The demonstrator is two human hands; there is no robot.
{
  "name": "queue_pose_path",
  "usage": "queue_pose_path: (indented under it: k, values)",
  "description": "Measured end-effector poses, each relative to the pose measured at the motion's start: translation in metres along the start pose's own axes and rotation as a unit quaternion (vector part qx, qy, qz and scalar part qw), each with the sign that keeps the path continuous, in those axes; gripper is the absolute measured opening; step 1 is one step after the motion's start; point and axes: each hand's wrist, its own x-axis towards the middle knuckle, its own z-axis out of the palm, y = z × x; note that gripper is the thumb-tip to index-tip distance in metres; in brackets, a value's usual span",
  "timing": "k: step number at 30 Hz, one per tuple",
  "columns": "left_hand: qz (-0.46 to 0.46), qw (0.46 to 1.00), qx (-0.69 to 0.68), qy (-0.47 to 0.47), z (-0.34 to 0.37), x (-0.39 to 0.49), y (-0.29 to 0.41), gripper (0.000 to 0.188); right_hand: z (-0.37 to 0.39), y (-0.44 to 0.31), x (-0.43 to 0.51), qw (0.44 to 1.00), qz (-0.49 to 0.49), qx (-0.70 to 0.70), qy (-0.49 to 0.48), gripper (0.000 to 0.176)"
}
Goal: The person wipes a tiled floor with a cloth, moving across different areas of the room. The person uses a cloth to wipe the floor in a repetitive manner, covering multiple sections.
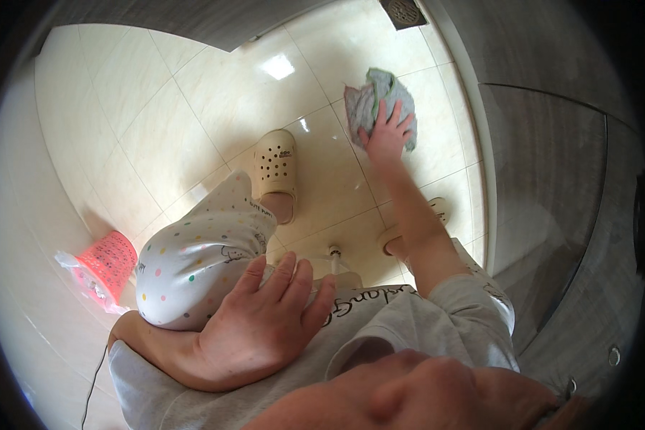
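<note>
A grey cleaning cloth (363, 105) with green and reddish edging lies crumpled on the cream floor tiles (312, 177). My right hand (389, 131) holds it down against the floor, fingers spread over its top and arm stretched forward. Close to my body, above my lap, my left hand (269, 312) is bent inward with its back showing. Its fingers are slightly apart and nothing shows in them; the palm is hidden.
A pink perforated waste basket (110, 258) with a plastic liner stands at left. Grey cabinet panels (543, 161) rise at right, and another dark panel (193, 24) hangs over the top. A floor drain (405, 13) lies far right. My clog (276, 161) is planted mid-floor.
</note>
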Motion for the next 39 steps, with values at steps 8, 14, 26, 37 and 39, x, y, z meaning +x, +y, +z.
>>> queue_pose_path:
  k: [8, 14, 26, 37, 39]
  values:
    - [-0.001, 1.000, 0.022, -0.021, -0.009, 0.013, 0.003, 0.044, -0.047, 0.051, 0.127, 0.998, -0.050, -0.035, -0.015, 0.102]
    - [-0.001, 0.999, 0.027, -0.022, -0.009, 0.013, 0.003, 0.044, -0.048, 0.099, 0.111, 0.989, 0.145, -0.011, -0.029, 0.103]
    - [0.020, 1.000, -0.007, -0.004, -0.002, 0.000, 0.001, 0.046, 0.023, 0.054, -0.049, 0.979, 0.203, 0.024, 0.015, 0.092]
    - [0.015, 1.000, -0.003, -0.011, -0.004, 0.009, 0.004, 0.045, 0.014, -0.025, -0.054, 0.996, 0.060, 0.064, -0.007, 0.093]
    - [0.009, 1.000, 0.001, -0.015, -0.004, 0.012, 0.004, 0.045, 0.013, -0.024, -0.030, 0.996, 0.001, 0.082, 0.028, 0.091]
